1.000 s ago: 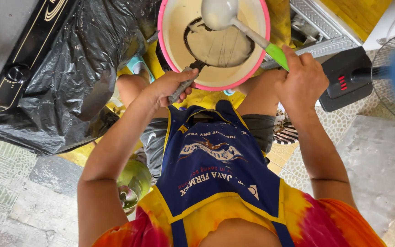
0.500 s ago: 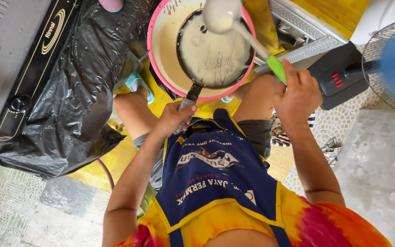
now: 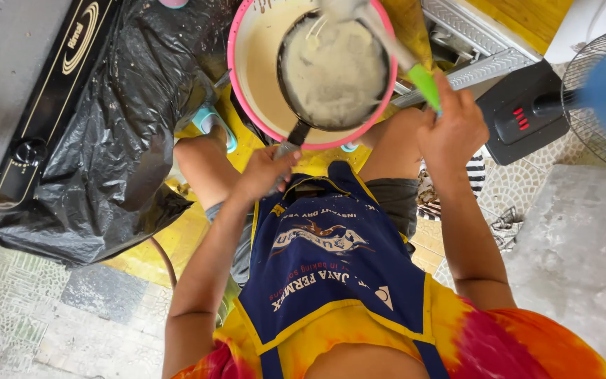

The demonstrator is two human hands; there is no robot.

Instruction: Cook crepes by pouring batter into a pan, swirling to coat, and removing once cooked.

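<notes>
Now, in the upper middle of the frame, a pink-rimmed basin (image 3: pixel 247 63) of pale batter holds a dark pan (image 3: pixel 334 70). Left hand (image 3: pixel 264 172) fingers wrap the pan handle; right hand (image 3: pixel 454 130) fingers close on a green-handled ladle (image 3: pixel 394 49).

A home floor-level cooking spot: a black tabletop gas stove (image 3: pixel 29 91), a pink-rimmed basin of pale batter (image 3: pixel 261 70), a blue electric fan (image 3: pixel 601 98), patterned floor tiles (image 3: pixel 57 316).
</notes>
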